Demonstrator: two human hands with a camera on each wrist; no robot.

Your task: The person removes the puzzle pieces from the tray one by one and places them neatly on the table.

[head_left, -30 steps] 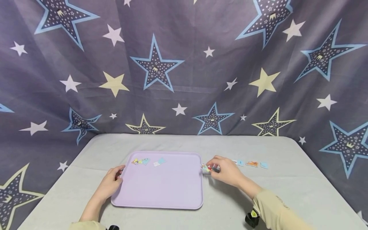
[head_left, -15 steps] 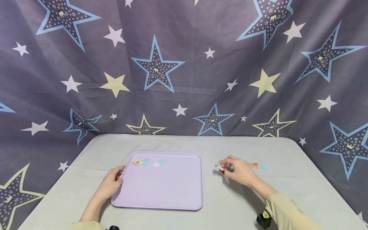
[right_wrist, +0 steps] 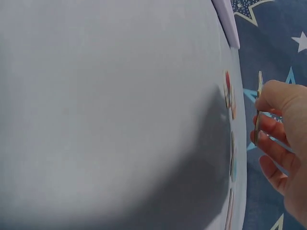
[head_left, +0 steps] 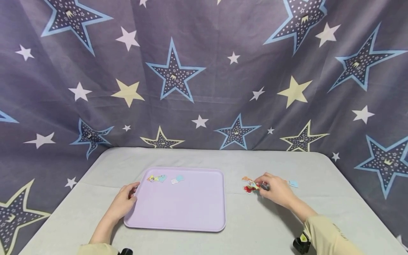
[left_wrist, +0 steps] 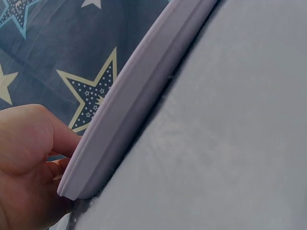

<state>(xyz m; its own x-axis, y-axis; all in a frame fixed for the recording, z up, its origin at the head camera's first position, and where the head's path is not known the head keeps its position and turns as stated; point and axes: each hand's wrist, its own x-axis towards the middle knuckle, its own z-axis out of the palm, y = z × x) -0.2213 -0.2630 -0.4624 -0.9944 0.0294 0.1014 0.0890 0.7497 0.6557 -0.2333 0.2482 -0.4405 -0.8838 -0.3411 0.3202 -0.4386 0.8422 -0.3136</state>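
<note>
My left hand (head_left: 120,202) grips the left rim of a lilac tray (head_left: 178,205); in the left wrist view, its fingers lie behind the tray's edge. To the right of the tray, my right hand (head_left: 276,189) pinches a thin, colourful jigsaw piece (right_wrist: 257,108) between thumb and fingers, raised off the table. Just left of that hand are a red piece (head_left: 248,190) and an orange piece (head_left: 244,178). A light blue piece (head_left: 293,183) lies beyond its knuckles. My hand hides part of the row.
On the tray's far left part lie a yellow-and-teal group of pieces (head_left: 157,178) and a white-and-blue pair (head_left: 177,179). A pale cloth covers the table (head_left: 255,226). A dark star-patterned curtain (head_left: 204,88) hangs behind the table's back edge.
My right hand has moved right, away from the tray's right edge. A red piece and an orange piece now show beside its fingertips. My left hand stays at the tray rim.
</note>
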